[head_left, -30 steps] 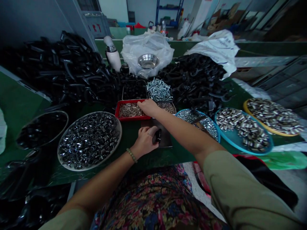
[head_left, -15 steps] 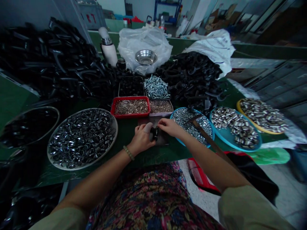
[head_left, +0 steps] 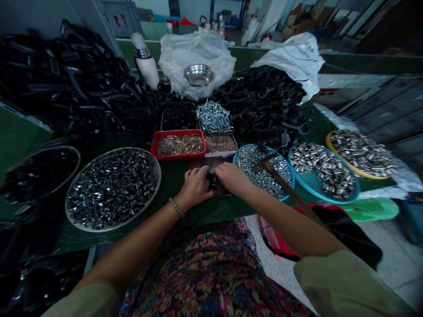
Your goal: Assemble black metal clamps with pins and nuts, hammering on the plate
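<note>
My left hand [head_left: 195, 187], a light covering on its thumb, is closed round a small black part [head_left: 210, 180] over a dark plate [head_left: 198, 164] on the green table. Against the right side of that part, my right hand [head_left: 231, 177] has its fingers curled together; whatever they pinch is hidden. Just beyond the hands stand a red tray [head_left: 178, 156] of small brass-coloured pins and a pale tray [head_left: 220, 154] of tiny pieces. A blue bowl [head_left: 235, 155] of small shiny metal pieces is right of my right hand.
A hammer [head_left: 286, 187] lies across the blue bowl. To the left is a round tray [head_left: 157, 185] of metal rings. Black parts [head_left: 79, 83] heap at the back left, more at the back right. Silver bolts [head_left: 214, 116], a steel bowl [head_left: 198, 75] and a flask [head_left: 147, 70] stand behind.
My right hand's fingers have curled in more and turned downward beside the black part. My left hand keeps its hold. The whole view has shifted slightly.
</note>
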Demonstrator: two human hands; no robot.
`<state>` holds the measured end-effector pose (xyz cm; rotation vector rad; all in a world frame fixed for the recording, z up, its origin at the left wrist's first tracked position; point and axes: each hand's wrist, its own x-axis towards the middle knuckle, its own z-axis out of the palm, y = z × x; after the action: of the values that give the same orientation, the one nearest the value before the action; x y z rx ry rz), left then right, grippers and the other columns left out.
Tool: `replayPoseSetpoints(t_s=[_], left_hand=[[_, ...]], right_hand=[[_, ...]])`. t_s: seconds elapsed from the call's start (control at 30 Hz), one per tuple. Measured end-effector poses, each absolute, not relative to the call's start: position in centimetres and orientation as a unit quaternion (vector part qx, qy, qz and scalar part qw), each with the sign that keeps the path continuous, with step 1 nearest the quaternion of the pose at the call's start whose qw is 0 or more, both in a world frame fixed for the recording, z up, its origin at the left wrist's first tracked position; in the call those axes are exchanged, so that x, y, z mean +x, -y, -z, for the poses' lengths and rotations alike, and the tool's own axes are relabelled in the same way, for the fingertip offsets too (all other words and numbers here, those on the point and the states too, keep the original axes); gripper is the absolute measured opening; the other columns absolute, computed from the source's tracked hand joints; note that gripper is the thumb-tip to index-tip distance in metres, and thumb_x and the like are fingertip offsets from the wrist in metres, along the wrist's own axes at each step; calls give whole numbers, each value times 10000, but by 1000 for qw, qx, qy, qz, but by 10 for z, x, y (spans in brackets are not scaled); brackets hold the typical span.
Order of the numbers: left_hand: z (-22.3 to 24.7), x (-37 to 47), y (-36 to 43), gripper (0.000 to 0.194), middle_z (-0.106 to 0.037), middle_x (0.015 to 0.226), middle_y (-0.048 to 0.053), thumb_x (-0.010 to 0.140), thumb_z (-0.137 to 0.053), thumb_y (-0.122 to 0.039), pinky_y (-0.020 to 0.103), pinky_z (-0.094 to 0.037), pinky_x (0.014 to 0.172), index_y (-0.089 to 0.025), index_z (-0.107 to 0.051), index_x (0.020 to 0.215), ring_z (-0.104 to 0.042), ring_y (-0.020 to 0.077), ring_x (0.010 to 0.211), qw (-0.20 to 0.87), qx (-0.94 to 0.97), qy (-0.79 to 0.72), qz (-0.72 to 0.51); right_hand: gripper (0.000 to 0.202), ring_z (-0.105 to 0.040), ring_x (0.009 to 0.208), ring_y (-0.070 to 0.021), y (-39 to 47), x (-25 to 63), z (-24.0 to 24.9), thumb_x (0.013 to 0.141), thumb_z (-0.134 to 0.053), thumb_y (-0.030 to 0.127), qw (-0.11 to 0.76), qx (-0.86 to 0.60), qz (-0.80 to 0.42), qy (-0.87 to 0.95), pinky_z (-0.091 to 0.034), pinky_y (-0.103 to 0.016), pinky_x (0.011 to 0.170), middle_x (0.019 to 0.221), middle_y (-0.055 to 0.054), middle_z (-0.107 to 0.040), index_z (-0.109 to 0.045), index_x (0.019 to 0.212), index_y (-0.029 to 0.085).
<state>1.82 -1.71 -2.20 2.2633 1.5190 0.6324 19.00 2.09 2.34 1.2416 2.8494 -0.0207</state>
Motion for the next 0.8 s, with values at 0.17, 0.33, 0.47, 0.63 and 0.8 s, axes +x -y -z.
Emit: replayPoseSetpoints(t_s=[0.17, 0.33, 0.47, 0.63, 0.8], left_hand=[[20, 20, 17, 600, -594, 1147, 85, 674, -649, -322, 421, -287, 983, -214, -412, 1215, -504, 277, 1119, 174, 789, -546, -222], [19, 21, 17, 592, -591, 1153, 81, 673, -645, -322, 427, -280, 987, -220, -403, 1204, -517, 273, 1112, 175, 788, -545, -228], [19, 21, 17, 602, -593, 1157, 81, 669, -643, -320, 433, -275, 990, -219, -391, 1207, -523, 275, 1110, 177, 786, -547, -227], [21, 21, 17, 642, -602, 1144, 87, 669, -646, -331, 431, -274, 990, -202, -366, 1232, -535, 271, 1087, 173, 784, -546, -241], [22, 20, 17, 687, -603, 1185, 101, 683, -646, -332, 444, -277, 999, -196, -342, 1284, -528, 278, 1120, 178, 786, -543, -237]], right_hand=[[367, -531, 1085, -292, -15, 266, -27, 938, -462, 351, -18, 597, -35, -801, -414, -399, 863, 1155, -166, -609, -528, 1237, 150], [352, -584, 1028, -323, -8, 338, -15, 924, -464, 312, 76, 734, -51, -673, -455, -428, 825, 1091, -191, -622, -531, 1203, 108], [421, -630, 980, -307, 6, 310, -23, 954, -345, 255, 16, 726, -9, -688, -486, -416, 788, 1181, -213, -587, -426, 1338, 102], [396, -613, 1092, -232, 27, 239, -54, 977, -297, 297, -119, 570, 194, -790, -482, -366, 898, 1260, -100, -598, -413, 1350, 227], [372, -616, 1080, -216, 26, 212, -62, 982, -293, 294, -146, 556, 203, -793, -459, -353, 926, 1248, -97, -608, -455, 1308, 218]])
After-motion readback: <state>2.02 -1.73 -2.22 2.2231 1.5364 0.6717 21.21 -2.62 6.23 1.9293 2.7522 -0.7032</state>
